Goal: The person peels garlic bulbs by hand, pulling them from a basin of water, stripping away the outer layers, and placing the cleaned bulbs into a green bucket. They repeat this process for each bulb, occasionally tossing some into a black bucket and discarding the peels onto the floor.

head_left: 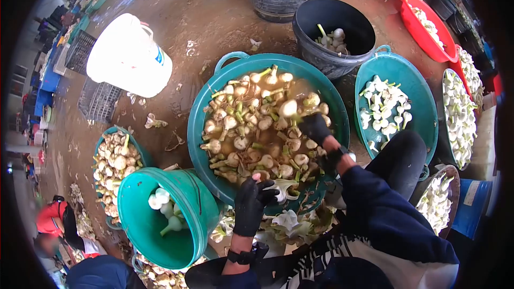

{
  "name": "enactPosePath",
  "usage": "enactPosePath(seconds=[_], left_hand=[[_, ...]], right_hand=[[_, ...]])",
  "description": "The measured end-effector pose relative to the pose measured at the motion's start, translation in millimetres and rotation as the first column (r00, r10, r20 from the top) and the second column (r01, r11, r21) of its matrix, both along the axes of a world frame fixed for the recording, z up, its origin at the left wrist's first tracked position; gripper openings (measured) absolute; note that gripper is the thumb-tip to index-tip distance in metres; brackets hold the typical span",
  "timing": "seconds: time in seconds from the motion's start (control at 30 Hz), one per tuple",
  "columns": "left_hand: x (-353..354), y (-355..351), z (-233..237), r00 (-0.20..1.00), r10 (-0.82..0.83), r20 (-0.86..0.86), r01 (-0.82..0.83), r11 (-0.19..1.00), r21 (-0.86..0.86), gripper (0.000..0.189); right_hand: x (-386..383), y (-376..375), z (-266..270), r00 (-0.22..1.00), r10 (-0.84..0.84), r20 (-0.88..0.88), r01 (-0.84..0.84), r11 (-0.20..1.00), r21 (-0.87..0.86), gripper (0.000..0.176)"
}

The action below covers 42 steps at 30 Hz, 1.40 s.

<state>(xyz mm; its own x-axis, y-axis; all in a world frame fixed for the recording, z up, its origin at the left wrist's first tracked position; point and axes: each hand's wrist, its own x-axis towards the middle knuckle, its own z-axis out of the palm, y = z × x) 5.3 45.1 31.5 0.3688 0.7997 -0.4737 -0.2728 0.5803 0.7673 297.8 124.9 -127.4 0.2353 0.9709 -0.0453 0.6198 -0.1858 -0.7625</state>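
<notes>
A large teal basin (195, 144) holds brownish water with many garlic bulbs (241, 143) floating in it, stems attached. My right hand (316, 128), in a black glove, reaches over the basin's right side beside a pale bulb (288, 108); its fingers are blurred and their grip is unclear. Over the near rim is my left hand (251, 203), also black-gloved, with a bare fingertip showing. Its fingers curl next to a white peeled bulb (282, 189) with loose skins, and it seems to hold that bulb.
A green bucket (131, 198) with white bulbs stands at the lower left, a black bucket (316, 16) behind the basin. To the right lies a teal tub (423, 91) of cleaned bulbs. A white bucket (126, 56) is at upper left. A person in red (49, 218) is at far left.
</notes>
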Motion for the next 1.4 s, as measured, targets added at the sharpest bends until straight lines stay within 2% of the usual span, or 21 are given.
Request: enactPosePath(seconds=[0.1,0.13,0.2,0.3,0.33,0.37,0.4,0.47,0.53,0.6,0.7,0.8,0.9,0.93,1.0,1.03,1.07,1.2,1.27,1.33,1.4], left_hand=[[-7,-5,-14,0.962,0.003,0.272,0.024,0.995,-0.098,0.045],[-6,-1,-12,0.924,0.153,0.351,-0.028,0.940,-0.339,0.045],[-6,0,-7,0.879,0.185,0.440,0.000,0.922,-0.388,0.046],[-11,-7,-2,0.919,0.190,0.347,-0.129,0.973,-0.191,0.043],[-11,-8,4,0.925,0.189,0.329,-0.158,0.980,-0.117,0.044],[-10,-9,12,0.918,0.216,0.332,-0.187,0.975,-0.119,0.046],[-8,-11,14,0.944,0.227,0.239,-0.226,0.974,-0.031,0.047],[-3,-16,15,0.961,0.272,0.054,-0.277,0.948,0.155,0.048],[-2,-17,9,0.956,0.281,-0.086,-0.236,0.909,0.344,0.050],[-2,-18,4,0.924,0.309,-0.224,-0.158,0.844,0.513,0.052],[1,-21,2,0.919,0.346,-0.187,-0.164,0.769,0.618,0.050],[4,-23,0,0.855,0.405,-0.324,-0.116,0.758,0.642,0.049],[2,-26,-34,0.901,0.394,-0.179,-0.239,0.797,0.554,0.047],[5,-26,-42,0.903,0.417,-0.103,-0.284,0.759,0.586,0.045],[5,-30,-69,0.871,0.441,-0.214,-0.253,0.779,0.574,0.039],[9,-32,-51,0.838,0.480,-0.259,-0.180,0.692,0.700,0.034],[7,-31,-42,0.743,0.514,-0.429,-0.012,0.650,0.760,0.039],[10,-29,-42,0.759,0.529,-0.380,-0.052,0.631,0.774,0.039],[9,-29,-34,0.705,0.551,-0.446,0.023,0.611,0.791,0.041],[9,-27,-23,0.695,0.589,-0.412,0.002,0.572,0.821,0.041],[7,-27,-23,0.709,0.535,-0.460,0.017,0.639,0.769,0.042]], right_hand=[[-50,-50,75,0.892,0.062,-0.447,-0.158,0.971,-0.179,0.022],[-63,-63,93,0.883,0.194,-0.428,-0.270,0.954,-0.126,0.020],[-87,-83,101,0.793,0.311,-0.523,-0.377,0.926,-0.021,0.025],[-108,-90,113,0.809,0.449,-0.379,-0.376,0.891,0.253,0.029],[-111,-88,119,0.850,0.442,-0.286,-0.361,0.885,0.294,0.030],[-112,-83,130,0.885,0.424,-0.190,-0.348,0.876,0.334,0.030],[-115,-81,142,0.913,0.397,-0.094,-0.337,0.865,0.372,0.031],[-121,-84,163,0.904,0.319,-0.284,-0.238,0.929,0.285,0.028],[-128,-87,177,0.871,0.247,-0.424,-0.166,0.961,0.220,0.027],[-139,-91,191,0.935,0.193,-0.297,-0.107,0.954,0.281,0.020],[-148,-94,192,0.984,0.106,-0.143,-0.050,0.935,0.352,0.015],[-149,-100,193,0.989,0.112,-0.101,-0.077,0.950,0.303,0.016],[-151,-105,186,0.992,0.099,-0.079,-0.068,0.942,0.329,0.013],[-149,-105,186,0.991,0.119,-0.062,-0.091,0.936,0.340,0.010],[-148,-105,183,0.989,0.146,-0.023,-0.131,0.942,0.310,0.006],[-149,-106,180,0.992,0.129,-0.007,-0.119,0.936,0.330,0.006],[-149,-106,181,0.991,0.131,0.038,-0.136,0.949,0.285,0.006],[-154,-104,175,0.993,0.102,0.059,-0.117,0.932,0.344,0.006],[-157,-105,176,0.994,0.073,0.081,-0.096,0.939,0.332,0.010],[-156,-105,167,0.995,0.063,0.080,-0.087,0.935,0.343,0.013],[-153,-106,161,0.993,0.061,0.101,-0.092,0.938,0.334,0.013]])
